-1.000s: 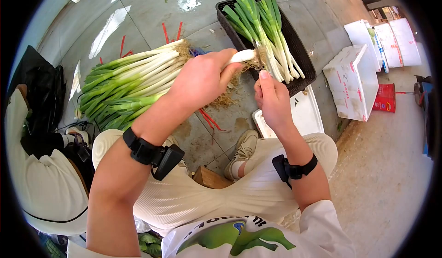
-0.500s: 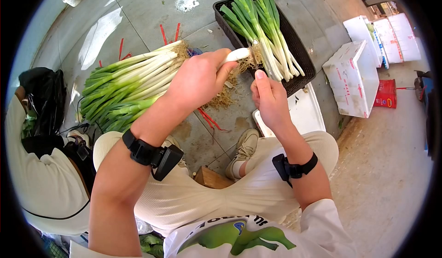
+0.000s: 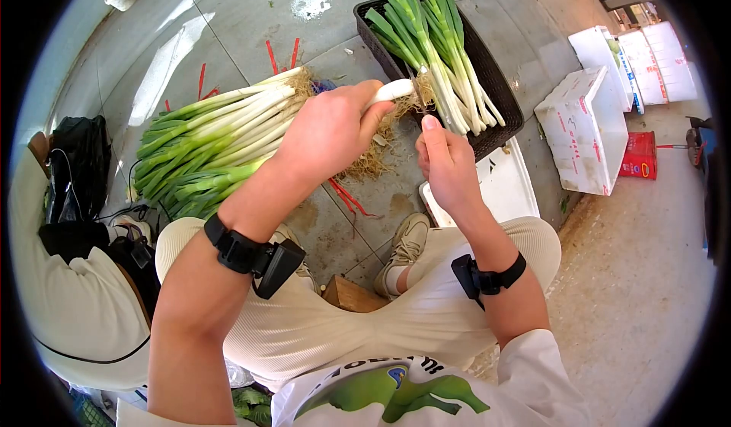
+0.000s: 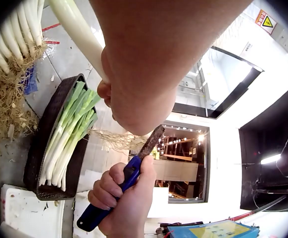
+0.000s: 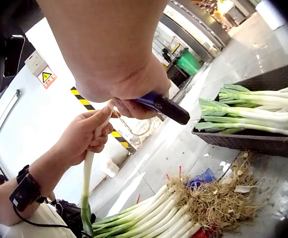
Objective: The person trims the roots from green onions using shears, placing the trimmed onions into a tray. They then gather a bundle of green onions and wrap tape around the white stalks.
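The leek [image 3: 394,91] that we hold is slender and smooth, bright white at its bulb end, with a shaggy tuft of pale brown roots [image 3: 426,92]; in the right wrist view its stalk runs down from our fingers and turns green low down. It is up in front of us, between the pile of leeks [image 3: 221,134] on the tiled floor [image 3: 320,42] and the dark basket [image 3: 499,95], its rooted end pointing toward the basket. Our left hand [image 3: 327,126] grips the stalk just behind the bulb, fingers curled round it and thumb pressed along the side, with no open gap. Our right hand [image 3: 449,164] is closed round the blue handle [image 4: 129,173] of a knife, fingers wrapped and thumb laid along it toward the blade [image 4: 152,141], which looks dark and stained. In the head view the blade sits by the base of the roots, though we cannot tell exactly how much of the edge touches. The piled leeks keep their tangled roots, while those lying in the basket [image 3: 453,65] show clean white ends. A white lid [image 3: 510,187] lies beside the basket on our side.
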